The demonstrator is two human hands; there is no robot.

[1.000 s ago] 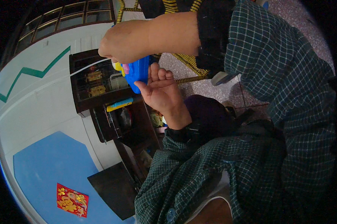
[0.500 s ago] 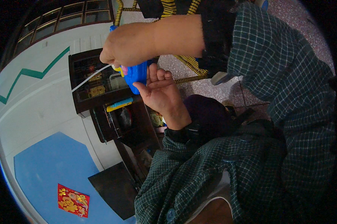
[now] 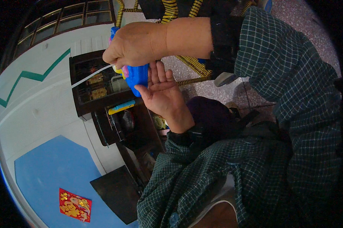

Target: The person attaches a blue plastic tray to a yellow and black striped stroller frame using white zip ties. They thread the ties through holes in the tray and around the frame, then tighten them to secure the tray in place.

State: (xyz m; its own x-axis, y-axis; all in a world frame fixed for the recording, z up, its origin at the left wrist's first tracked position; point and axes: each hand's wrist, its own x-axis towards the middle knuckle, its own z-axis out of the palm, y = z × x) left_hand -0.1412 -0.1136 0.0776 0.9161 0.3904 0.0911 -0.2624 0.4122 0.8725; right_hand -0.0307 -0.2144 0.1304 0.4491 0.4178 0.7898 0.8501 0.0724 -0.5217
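My left hand (image 3: pixel 162 91) is palm up with its fingers stretched out and apart. Its thumb touches the lower end of a blue plastic object (image 3: pixel 137 79) with pink and yellow parts, perhaps a toy. My right hand (image 3: pixel 131 45) crosses in front of that object with its back toward me, hiding its middle. Under its bent fingertips, a narrow white strip (image 3: pixel 91 77) runs out toward the lower left. The far end of the strip is lost against the pale wall. How the object is supported is partly hidden.
Behind the hands stands a dark cabinet (image 3: pixel 120 131) with glass doors and a yellow-and-blue item (image 3: pixel 121 107) on it. A black screen-like panel (image 3: pixel 116 193) is below. Yellow-and-black striped bars (image 3: pixel 194 65) rise from the speckled floor (image 3: pixel 207 88). A red decoration (image 3: pixel 75 205) hangs on the wall.
My right hand has shifted slightly right. The fingers of my left hand have straightened from a looser curl. The white strip looks wider, and its angle has changed slightly.
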